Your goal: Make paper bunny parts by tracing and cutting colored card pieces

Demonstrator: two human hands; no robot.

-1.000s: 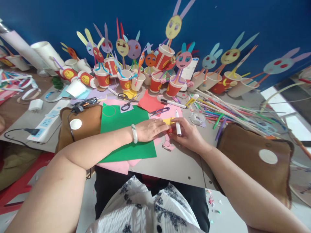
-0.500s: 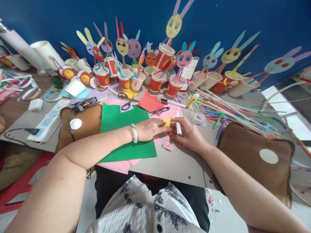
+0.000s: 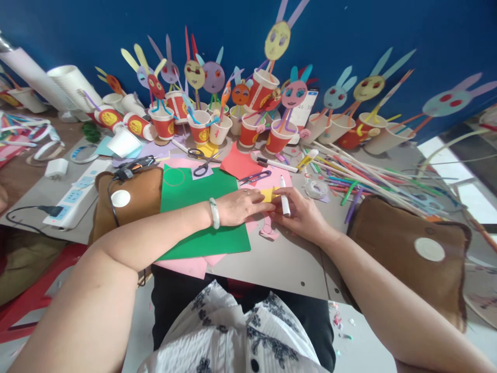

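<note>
My left hand (image 3: 241, 206), with a pale bangle (image 3: 214, 213) at the wrist, lies over the edge of a green sheet (image 3: 202, 243). Its fingers are stretched out and slightly apart, the tips resting on a small piece of yellow paper (image 3: 267, 195). From the other side, my right hand (image 3: 301, 211) is closed round a white marker (image 3: 284, 196), which stands nearly upright beside the yellow paper. Right fingertips also meet the yellow paper's edge. Just below the hands is a cut pink paper scrap (image 3: 268, 230). The fingers cover part of the yellow piece.
Scissors (image 3: 202, 161) and small snips (image 3: 255, 178) lie beyond my hands, near red paper (image 3: 239, 161). Paper cups with rabbit faces line the blue wall (image 3: 116, 26). Pipe cleaners (image 3: 351, 194) spread at right. Brown bags (image 3: 404, 254) flank the work area; a power strip (image 3: 79, 194) is left.
Both hands, the marker and the yellow paper stay almost exactly in place. The pink scrap below the hands has shifted very slightly.
</note>
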